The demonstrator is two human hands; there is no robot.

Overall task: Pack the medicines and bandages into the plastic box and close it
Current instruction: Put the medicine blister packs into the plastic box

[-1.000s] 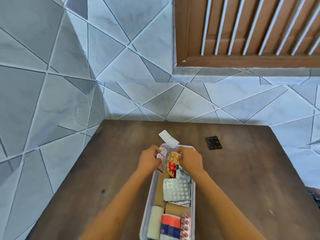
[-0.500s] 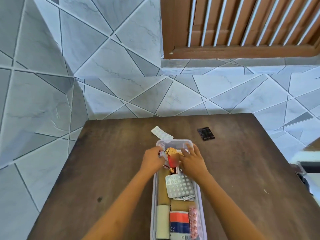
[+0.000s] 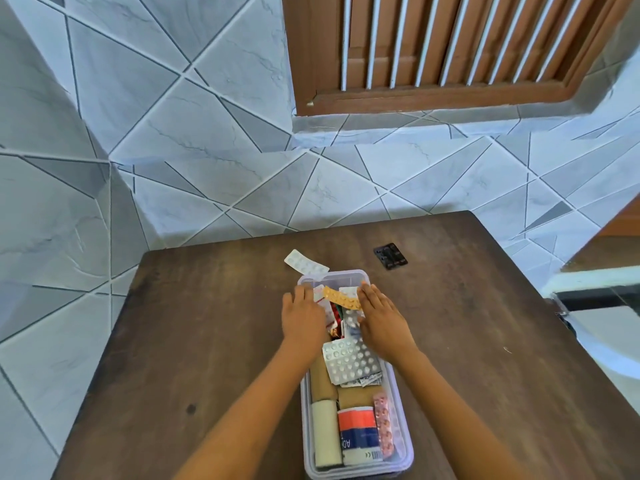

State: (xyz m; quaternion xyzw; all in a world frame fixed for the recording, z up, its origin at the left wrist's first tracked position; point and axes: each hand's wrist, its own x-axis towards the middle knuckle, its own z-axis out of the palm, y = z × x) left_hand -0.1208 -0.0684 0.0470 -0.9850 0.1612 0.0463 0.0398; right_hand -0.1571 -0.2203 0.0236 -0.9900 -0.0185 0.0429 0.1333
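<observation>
A clear plastic box [image 3: 401,403] lies lengthwise on the brown table [image 3: 207,341], holding blister packs, tan bandage rolls [image 3: 320,382], a white roll [image 3: 325,433] and a red, white and blue package [image 3: 356,431]. A silver blister sheet [image 3: 351,362] lies on top in the middle. My left hand [image 3: 303,315] rests flat, fingers apart, on the box's far left side. My right hand [image 3: 379,315] lies flat on the far right side, its fingertips touching an orange blister strip [image 3: 341,297]. No lid is visible.
A white blister strip [image 3: 304,262] lies on the table just beyond the box. A black blister pack [image 3: 390,256] lies further right. The tiled wall runs along the table's far edge. The table's right edge drops off at the right.
Both hands have flattened and spread apart over the far end of the box. The orange strip now lies flat on the heap. The camera has tilted, showing more of the box.
</observation>
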